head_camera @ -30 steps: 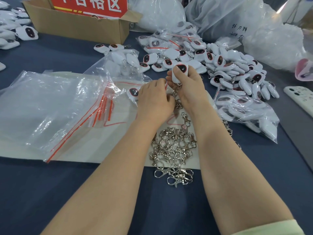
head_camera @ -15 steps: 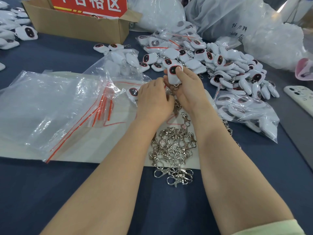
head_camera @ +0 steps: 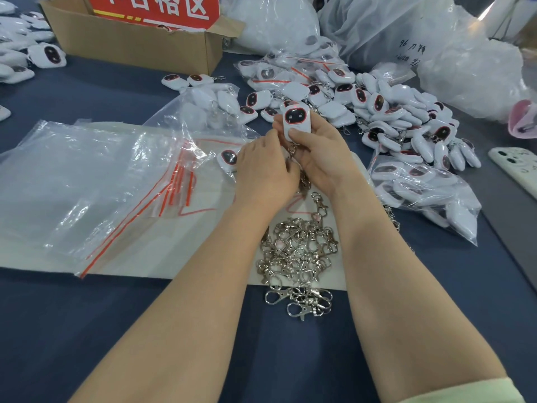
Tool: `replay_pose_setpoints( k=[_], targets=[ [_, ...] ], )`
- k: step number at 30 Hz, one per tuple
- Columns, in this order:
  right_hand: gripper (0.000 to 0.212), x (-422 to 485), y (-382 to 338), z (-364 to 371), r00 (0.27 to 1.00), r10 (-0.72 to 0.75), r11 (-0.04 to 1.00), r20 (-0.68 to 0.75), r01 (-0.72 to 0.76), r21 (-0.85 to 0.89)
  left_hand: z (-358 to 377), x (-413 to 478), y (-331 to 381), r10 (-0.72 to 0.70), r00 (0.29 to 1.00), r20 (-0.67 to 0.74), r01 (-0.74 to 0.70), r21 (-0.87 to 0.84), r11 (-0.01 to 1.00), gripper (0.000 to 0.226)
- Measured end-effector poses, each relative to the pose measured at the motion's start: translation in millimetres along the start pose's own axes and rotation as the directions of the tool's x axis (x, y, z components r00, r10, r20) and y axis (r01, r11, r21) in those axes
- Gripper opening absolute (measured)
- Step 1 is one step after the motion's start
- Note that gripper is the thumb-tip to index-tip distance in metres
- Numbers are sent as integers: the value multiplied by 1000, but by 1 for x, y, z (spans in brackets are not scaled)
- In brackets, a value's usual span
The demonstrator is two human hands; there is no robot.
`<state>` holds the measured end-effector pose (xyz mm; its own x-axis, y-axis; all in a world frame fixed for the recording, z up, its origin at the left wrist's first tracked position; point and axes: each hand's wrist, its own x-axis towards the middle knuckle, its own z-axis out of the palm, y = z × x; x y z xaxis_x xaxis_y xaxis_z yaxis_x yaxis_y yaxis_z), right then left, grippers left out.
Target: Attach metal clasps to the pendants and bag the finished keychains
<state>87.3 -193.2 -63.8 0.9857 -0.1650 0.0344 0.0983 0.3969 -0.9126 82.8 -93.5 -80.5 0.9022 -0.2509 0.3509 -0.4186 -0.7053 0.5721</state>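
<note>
My right hand (head_camera: 322, 158) grips a white pendant (head_camera: 296, 119) with a dark red-rimmed face turned up toward me. A small metal ring hangs from the pendant's lower end. My left hand (head_camera: 264, 173) pinches a metal clasp (head_camera: 292, 154) right at that ring, fingers curled over it. A heap of loose silver clasps (head_camera: 299, 257) lies between my forearms. Clear zip bags with red seals (head_camera: 96, 181) are spread at the left.
A pile of white pendants (head_camera: 392, 117) and a filled bag (head_camera: 421, 193) lie at the right. A cardboard box (head_camera: 136, 45) with a red sign stands at the back. A phone (head_camera: 517, 170) lies at the right edge. Large plastic sacks (head_camera: 406, 33) sit behind.
The pendant has turned in my right hand, from edge-on to its dark face pointing up at me. Both hands stay close together at its ring.
</note>
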Motion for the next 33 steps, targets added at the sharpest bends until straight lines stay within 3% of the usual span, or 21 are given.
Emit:
replay_pose_setpoints(
  k=[12, 16, 18, 21, 23, 26, 31, 33],
  targets=[
    [34, 0, -2, 0, 1000, 7, 998, -7, -6, 62, -3, -1, 3, -42, 997, -67, 36, -90, 995, 33],
    [25, 0, -5, 0, 997, -3, 998, -81, 7, 59, -4, 0, 1, -12, 993, -116, 22, 87, 996, 31],
    [21, 1, -9, 0, 990, -13, 1000, -142, 12, -12, -6, 1, -1, -38, 991, -127, 62, 195, 979, 33],
    [23, 3, -17, -1, 979, -13, 971, -202, -36, -235, -8, 2, -5, -130, 986, -105, 151, 217, 964, 30],
    [26, 1, -24, -1, 980, 26, 924, -196, -98, -370, -9, 4, -6, -201, 977, -76, 211, 171, 962, 26],
    [9, -5, -33, 1, 987, 125, 782, -100, -160, -603, -11, 6, -4, -272, 958, -92, 274, 5, 962, 28],
    [7, -9, -34, 10, 983, 182, 704, -20, -144, -696, -11, 7, 2, -279, 952, -129, 258, -159, 953, 28],
    [16, -10, -30, 13, 986, 167, 709, -17, -132, -692, -8, 6, 9, -246, 961, -125, 225, -161, 961, 29]
  ],
)
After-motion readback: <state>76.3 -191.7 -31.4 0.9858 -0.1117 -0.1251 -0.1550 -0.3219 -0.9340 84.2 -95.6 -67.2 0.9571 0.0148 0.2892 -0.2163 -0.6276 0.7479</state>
